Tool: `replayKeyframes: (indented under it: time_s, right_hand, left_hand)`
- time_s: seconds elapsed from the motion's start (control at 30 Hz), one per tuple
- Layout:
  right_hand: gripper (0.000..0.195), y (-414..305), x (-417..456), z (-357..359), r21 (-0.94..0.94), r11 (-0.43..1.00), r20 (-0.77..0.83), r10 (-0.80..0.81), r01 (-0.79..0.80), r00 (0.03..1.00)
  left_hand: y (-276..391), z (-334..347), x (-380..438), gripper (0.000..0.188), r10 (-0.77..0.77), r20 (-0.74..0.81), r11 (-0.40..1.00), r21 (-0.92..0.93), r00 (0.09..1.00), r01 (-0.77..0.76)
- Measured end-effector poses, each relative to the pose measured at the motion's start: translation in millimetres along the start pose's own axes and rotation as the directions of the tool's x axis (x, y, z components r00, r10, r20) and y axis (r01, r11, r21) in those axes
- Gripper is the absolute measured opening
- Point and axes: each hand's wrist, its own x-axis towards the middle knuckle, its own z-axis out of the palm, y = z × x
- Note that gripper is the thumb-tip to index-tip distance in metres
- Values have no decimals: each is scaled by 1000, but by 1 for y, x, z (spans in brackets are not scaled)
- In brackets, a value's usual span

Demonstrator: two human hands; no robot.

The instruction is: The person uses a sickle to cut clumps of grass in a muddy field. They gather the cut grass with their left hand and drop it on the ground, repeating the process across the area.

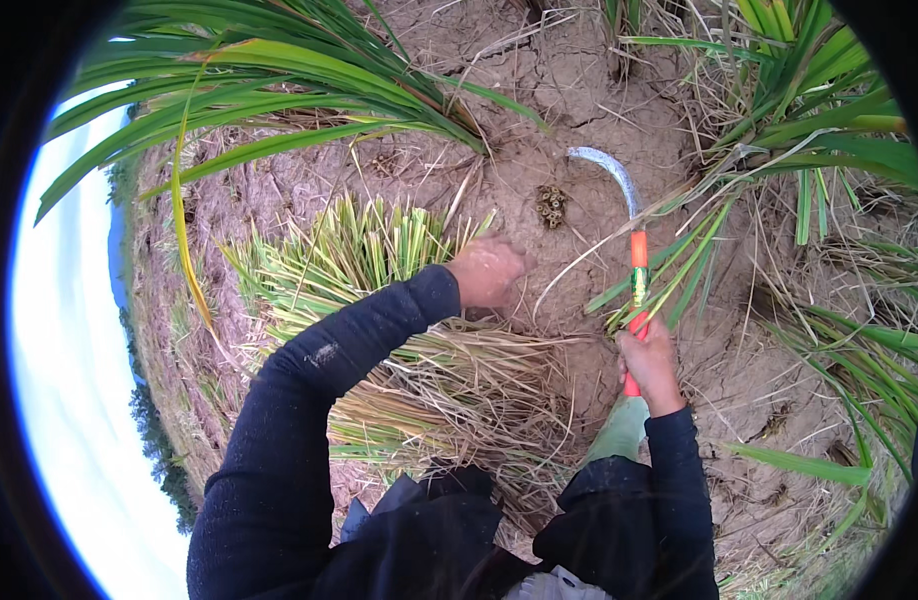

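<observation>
My right hand (649, 358) is closed around the orange-red handle of a sickle (607, 166), and its curved blade points away from me and bends left over the soil. A few green leaves lie across the handle near that hand. My left hand (491, 271) is at the right edge of a pile of cut green and yellow stalks (384, 244); it is slightly blurred, and its fingers are partly hidden, so I cannot tell whether it grips anything. Dry straw-coloured stalks (459, 382) lie below my left forearm. A cut stubble clump (551, 206) stands in the soil between the left hand and the blade.
A large clump of long green leaves (339, 75) leans leftward at the top left. More leafy clumps stand at the upper right (796, 112) and right side (864, 345). The ground is cracked brown soil (526, 97) with loose straw. A green boot (619, 431) is below the right hand.
</observation>
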Motion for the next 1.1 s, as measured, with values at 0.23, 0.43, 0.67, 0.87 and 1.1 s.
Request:
replayKeyframes:
  time_s: [0.23, 0.43, 0.67, 0.87, 1.1]
  right_hand:
    - [19, 12, 1, -3, -16, 1000, -18, 26, -27, 999]
    - [15, -11, 25, 18, -113, 993, 83, -8, 18, 996]
    - [17, -37, 107, 88, -109, 968, 68, -221, 228, 973]
    - [24, -37, 166, 125, -676, 724, 97, -97, 137, 991]
    - [17, -57, 133, 133, -571, 818, 158, 27, 69, 987]
  left_hand:
    - [-124, -120, 82, 74, -610, -236, 414, 719, 757, 558]
    - [-173, -82, 58, 17, -506, -232, 679, 486, 831, 549]
    - [-166, -52, 41, 18, -447, -348, 708, 425, 824, 564]
    - [-165, -40, 33, 16, -513, -404, 673, 358, 757, 647]
    - [-166, -48, 32, 13, -538, -321, 705, 335, 779, 625]
